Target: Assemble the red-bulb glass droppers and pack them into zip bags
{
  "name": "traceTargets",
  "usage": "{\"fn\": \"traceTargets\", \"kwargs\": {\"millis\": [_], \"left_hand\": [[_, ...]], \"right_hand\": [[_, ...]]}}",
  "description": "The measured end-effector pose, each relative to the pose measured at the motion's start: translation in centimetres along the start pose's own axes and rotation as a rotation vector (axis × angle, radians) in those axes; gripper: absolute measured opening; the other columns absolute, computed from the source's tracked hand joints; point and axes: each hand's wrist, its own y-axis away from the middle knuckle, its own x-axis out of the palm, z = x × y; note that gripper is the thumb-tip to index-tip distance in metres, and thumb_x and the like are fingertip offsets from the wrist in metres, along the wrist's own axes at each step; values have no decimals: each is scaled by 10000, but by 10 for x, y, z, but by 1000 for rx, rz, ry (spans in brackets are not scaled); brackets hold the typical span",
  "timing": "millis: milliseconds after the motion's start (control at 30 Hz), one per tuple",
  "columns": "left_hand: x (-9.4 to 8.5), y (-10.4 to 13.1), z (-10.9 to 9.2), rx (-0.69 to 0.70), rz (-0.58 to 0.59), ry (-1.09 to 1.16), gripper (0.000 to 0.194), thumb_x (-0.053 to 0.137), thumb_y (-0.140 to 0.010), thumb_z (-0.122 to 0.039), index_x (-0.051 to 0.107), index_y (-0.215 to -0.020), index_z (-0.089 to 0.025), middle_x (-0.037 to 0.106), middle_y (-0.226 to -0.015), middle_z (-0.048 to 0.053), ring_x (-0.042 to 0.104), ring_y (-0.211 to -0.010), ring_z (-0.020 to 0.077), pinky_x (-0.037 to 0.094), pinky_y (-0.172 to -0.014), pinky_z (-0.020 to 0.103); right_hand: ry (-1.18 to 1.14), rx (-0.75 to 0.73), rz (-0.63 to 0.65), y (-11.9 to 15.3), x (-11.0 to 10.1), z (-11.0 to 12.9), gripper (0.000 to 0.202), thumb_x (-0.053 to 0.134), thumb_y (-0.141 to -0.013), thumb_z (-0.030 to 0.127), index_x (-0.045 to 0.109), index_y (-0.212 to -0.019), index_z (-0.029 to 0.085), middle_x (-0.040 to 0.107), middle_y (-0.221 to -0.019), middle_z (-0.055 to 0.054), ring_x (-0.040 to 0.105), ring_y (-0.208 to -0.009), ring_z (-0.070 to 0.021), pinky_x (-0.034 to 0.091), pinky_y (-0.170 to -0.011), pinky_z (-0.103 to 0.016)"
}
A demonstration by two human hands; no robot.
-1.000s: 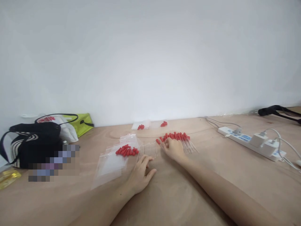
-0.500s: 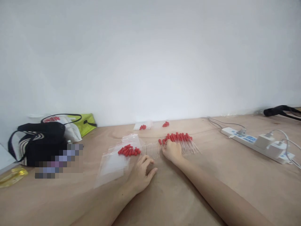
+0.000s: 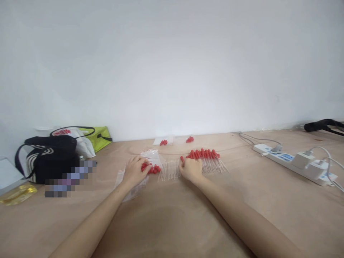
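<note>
My left hand [image 3: 135,170] is at a pile of small red caps [image 3: 154,169] lying on clear zip bags [image 3: 151,154]. Its thumb and forefinger close around a cap at the pile's left side, though the fingertips are partly hidden. My right hand [image 3: 191,169] rests on the table with curled fingers, pinched on a thin stick whose red cap [image 3: 182,158] shows just above them. Right of it, several red-capped sticks [image 3: 205,154] lie side by side. Between my hands is a row of bare, pale thin sticks [image 3: 169,170].
Two small groups of red caps [image 3: 163,142] [image 3: 189,139] lie near the wall, the left one on a clear bag. A white power strip [image 3: 290,161] with plugs and cables is on the right. Black [image 3: 51,161] and yellow-green [image 3: 99,138] bags stand at left.
My left hand has moved left and away from me, from beside the bare sticks onto the red cap pile. My right hand has shifted slightly left along the row of capped sticks.
</note>
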Motion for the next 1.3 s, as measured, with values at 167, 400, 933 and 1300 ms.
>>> {"fn": "traceTargets", "kwargs": {"millis": [167,400,933,1300], "left_hand": [[-2,-15,2,233,195,4,188,472,-789,-242,629,-889,-212,617,-914,36,506,-895,212,324,-781,329],[1,-26,-7,346,312,-122,192,469,-790,-213,645,-865,-230,665,-828,53,537,-821,219,262,-727,343],[4,-22,-20,270,236,-132,182,466,-723,-130,640,-745,-177,652,-728,66,567,-709,212,338,-708,342],[15,43,-70,386,131,568,201,438,-793,-133,609,-889,-179,577,-912,62,575,-704,120,468,-631,219]], "right_hand": [[7,56,23,-8,1,10,211,447,-735,242,624,-797,145,654,-830,-129,604,-761,-224,259,-750,-368],[-16,79,69,-13,2,15,186,471,-704,198,630,-787,151,656,-847,-138,607,-793,-229,270,-743,-362],[-47,26,-2,-11,3,13,254,421,-755,271,622,-764,115,649,-787,-144,594,-759,-240,295,-747,-374],[-364,-551,-421,54,16,-79,197,306,-866,212,491,-895,151,575,-783,-72,508,-705,-166,371,-669,-293]]}}
